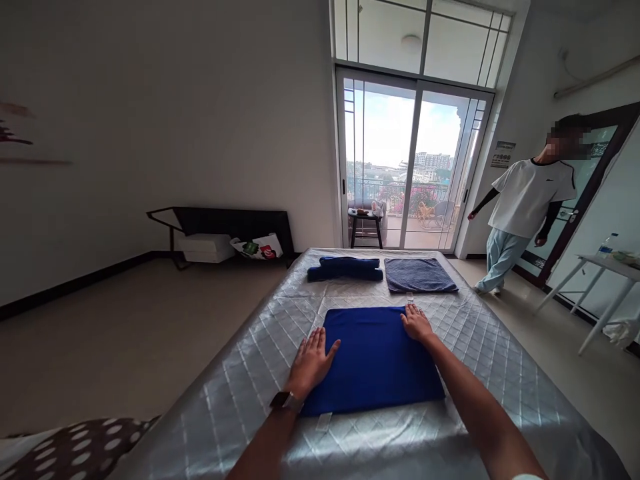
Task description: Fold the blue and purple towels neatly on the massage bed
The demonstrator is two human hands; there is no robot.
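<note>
A blue cloth point(377, 360), folded into a flat rectangle, lies in front of me on a silvery quilted cover point(250, 380). My left hand point(313, 363) rests along the cloth's left edge, its fingers stretched out and the thumb over the cloth. At the far right corner, my right hand point(417, 323) lies with its fingers extended onto the cloth. A small white tag point(324, 422) sticks out from under the near left edge. Beyond the cloth are a rolled or folded dark blue cloth point(345, 269) and a flat grey-blue towel point(421, 275).
To the right, a person point(530, 193) stands near a door. A white table point(613, 267) with a bottle is at the far right. Against the left wall is a black bench point(235, 223) with a white box point(206, 247) beneath. A brown dotted fabric point(83, 448) lies at the lower left.
</note>
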